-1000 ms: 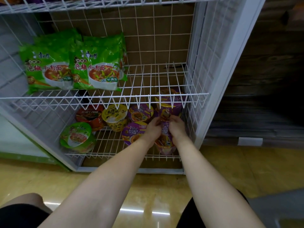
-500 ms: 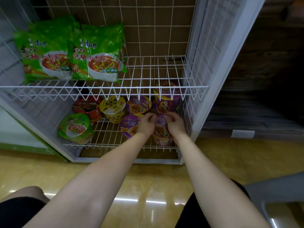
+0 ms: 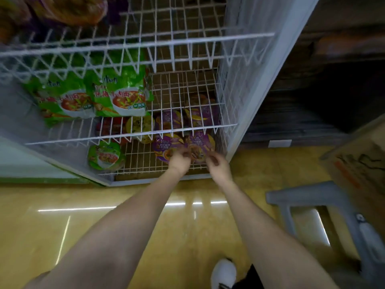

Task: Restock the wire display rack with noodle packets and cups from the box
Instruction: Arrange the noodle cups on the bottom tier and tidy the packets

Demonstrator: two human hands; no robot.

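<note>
While my left hand (image 3: 179, 161) and right hand (image 3: 217, 164) hover loosely curled, holding nothing, 2 purple cups (image 3: 166, 147) sit on the wire rack's (image 3: 133, 155) bottom shelf.

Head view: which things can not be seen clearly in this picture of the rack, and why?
- Packets on the top shelf: blurred and cut off by the upper edge.
- Purple cups at the back: partly hidden behind the wires of the middle shelf.
- Hands: left and right are blurred by motion, so their grip is unclear.
- Cardboard box: cut off by the right edge; contents unseen.
</note>
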